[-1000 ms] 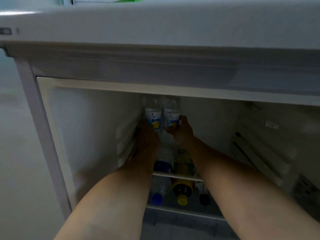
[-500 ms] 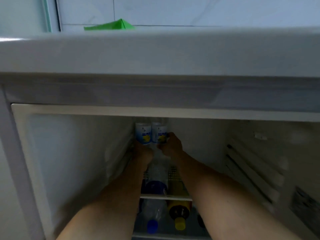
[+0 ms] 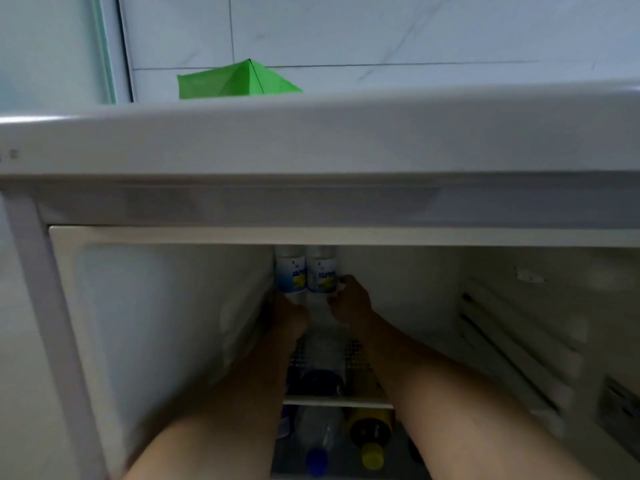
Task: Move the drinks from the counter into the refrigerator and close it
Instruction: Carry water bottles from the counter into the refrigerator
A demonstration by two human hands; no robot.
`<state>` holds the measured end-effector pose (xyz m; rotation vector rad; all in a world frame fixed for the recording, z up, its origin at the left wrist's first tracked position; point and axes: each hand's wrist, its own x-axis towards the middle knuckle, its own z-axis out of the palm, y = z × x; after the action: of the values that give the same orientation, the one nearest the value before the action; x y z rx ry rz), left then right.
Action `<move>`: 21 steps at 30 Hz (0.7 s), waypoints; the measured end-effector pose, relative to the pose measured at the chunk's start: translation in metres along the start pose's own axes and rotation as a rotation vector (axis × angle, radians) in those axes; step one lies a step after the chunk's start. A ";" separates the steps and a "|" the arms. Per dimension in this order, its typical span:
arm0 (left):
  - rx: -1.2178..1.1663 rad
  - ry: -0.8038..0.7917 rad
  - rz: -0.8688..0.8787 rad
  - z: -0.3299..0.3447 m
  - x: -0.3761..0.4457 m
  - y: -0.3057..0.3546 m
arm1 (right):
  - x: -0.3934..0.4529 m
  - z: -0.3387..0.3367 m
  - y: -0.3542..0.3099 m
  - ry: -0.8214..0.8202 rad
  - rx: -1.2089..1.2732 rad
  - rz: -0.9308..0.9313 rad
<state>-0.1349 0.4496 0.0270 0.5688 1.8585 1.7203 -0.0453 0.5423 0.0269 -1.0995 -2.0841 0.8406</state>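
Two labelled bottles held upright at the back of the refrigerator [image 3: 156,341], left corner of the upper shelf.

At the left, left hand [image 3: 289,315] at the base of the left bottle [image 3: 291,273], fingers hidden behind it, so grip impossible to tell; just right of that bottle and touching it, the right bottle [image 3: 322,273], with right hand [image 3: 349,304] wrapped round its lower side, fingers curled on it. Likely risks: tipping on the wire shelf [image 3: 353,351] if released off-balance; a knock from withdrawing forearms toppling either onto the bottles lying below, blue-capped bottle [image 3: 317,457] and yellow-capped bottle [image 3: 372,453]; door left unable to close.
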 end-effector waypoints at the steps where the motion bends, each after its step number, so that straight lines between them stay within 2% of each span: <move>1: 0.027 0.022 0.003 -0.004 -0.003 -0.001 | -0.004 -0.002 0.001 0.001 0.007 0.016; 2: -0.137 0.045 -0.068 -0.003 -0.009 0.001 | -0.007 -0.005 0.001 0.010 0.021 0.028; 3: -0.193 -0.006 -0.016 -0.005 -0.020 0.006 | -0.012 -0.008 0.002 0.027 0.037 0.037; 4: -0.322 0.016 0.023 -0.002 -0.034 0.009 | -0.017 -0.010 0.002 0.047 0.046 0.040; 7: -0.469 0.176 0.043 0.003 -0.060 0.019 | -0.033 -0.021 -0.001 0.121 0.091 0.061; 11: -0.622 0.152 0.016 0.011 -0.109 0.018 | -0.057 -0.035 -0.006 0.262 0.215 0.085; 15: -0.493 0.161 0.158 0.006 -0.150 -0.003 | -0.094 -0.046 -0.003 0.360 0.474 0.150; 21: -0.237 0.130 0.327 -0.011 -0.204 -0.032 | -0.195 -0.072 0.013 0.438 0.546 0.164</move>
<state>0.0165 0.3086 0.0163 0.7080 1.6811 2.2023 0.1046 0.3973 0.0155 -1.0375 -1.3118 1.0554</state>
